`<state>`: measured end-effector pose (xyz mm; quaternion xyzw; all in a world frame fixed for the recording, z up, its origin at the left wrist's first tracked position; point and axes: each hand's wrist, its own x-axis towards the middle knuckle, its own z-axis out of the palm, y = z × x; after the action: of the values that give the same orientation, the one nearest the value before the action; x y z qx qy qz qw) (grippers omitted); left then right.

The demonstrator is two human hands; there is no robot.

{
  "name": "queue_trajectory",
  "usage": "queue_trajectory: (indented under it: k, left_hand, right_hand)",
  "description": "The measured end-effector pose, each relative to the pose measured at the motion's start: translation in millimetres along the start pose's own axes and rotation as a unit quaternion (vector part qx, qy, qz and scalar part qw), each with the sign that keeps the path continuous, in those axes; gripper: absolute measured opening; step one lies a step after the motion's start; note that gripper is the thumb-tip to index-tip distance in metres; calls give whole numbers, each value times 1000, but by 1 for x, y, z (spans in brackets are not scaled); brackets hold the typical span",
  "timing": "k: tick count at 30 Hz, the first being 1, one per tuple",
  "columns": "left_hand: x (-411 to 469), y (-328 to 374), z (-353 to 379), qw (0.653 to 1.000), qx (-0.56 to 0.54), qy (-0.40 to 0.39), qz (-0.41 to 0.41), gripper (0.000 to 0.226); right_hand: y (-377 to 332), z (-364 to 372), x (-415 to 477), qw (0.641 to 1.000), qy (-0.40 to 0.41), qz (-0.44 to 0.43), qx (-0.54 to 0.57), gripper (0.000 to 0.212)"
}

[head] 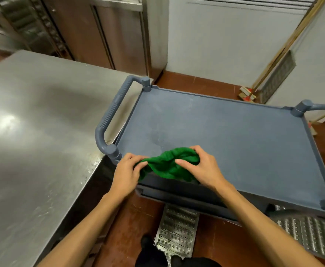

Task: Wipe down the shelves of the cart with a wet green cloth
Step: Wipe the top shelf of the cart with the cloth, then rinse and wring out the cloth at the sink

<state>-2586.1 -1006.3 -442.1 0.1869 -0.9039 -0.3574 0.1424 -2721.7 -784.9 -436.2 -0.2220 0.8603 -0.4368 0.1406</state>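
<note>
A bunched green cloth lies on the near left edge of the grey-blue cart's top shelf. My left hand pinches the cloth's left end at the shelf's near rim. My right hand grips the cloth's right side, fingers curled over the top and thumb pressed into the folds. A faint damp patch shows on the shelf just beyond the cloth. Part of the cloth hangs over the rim toward me.
A steel table stands close along the cart's left handle. Metal floor grates lie under me. A broom and a grate lean on the wall at the back right. Steel cabinets stand behind.
</note>
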Motion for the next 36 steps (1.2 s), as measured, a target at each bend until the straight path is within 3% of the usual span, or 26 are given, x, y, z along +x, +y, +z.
queue_trajectory:
  k: [3, 9, 18, 23, 26, 30, 36]
  left_hand:
    - [-33, 4, -12, 998, -7, 50, -43, 18]
    - [-113, -1, -49, 973, -55, 117, -191, 21]
    - [-276, -25, -106, 916, -43, 194, -348, 17]
    - [-368, -42, -127, 824, -136, 284, -471, 14]
    - [-424, -47, -135, 747, -233, 356, -512, 15]
    - [-497, -41, -148, 644, -377, 441, -498, 16]
    - [-611, -33, -192, 561, -478, 506, -447, 30]
  right_hand:
    - [-11, -1, -7, 996, -64, -68, -15, 41]
    - [-21, 27, -25, 969, -147, -191, -61, 14]
    - [-78, 123, -79, 902, -272, -325, -82, 26]
    - [-133, 184, -153, 877, -334, -344, -40, 25]
    - [-170, 223, -217, 861, -366, -353, -28, 20]
    - [-211, 271, -323, 827, -411, -383, -15, 23]
    - [-256, 332, -486, 766, -471, -437, 1, 25]
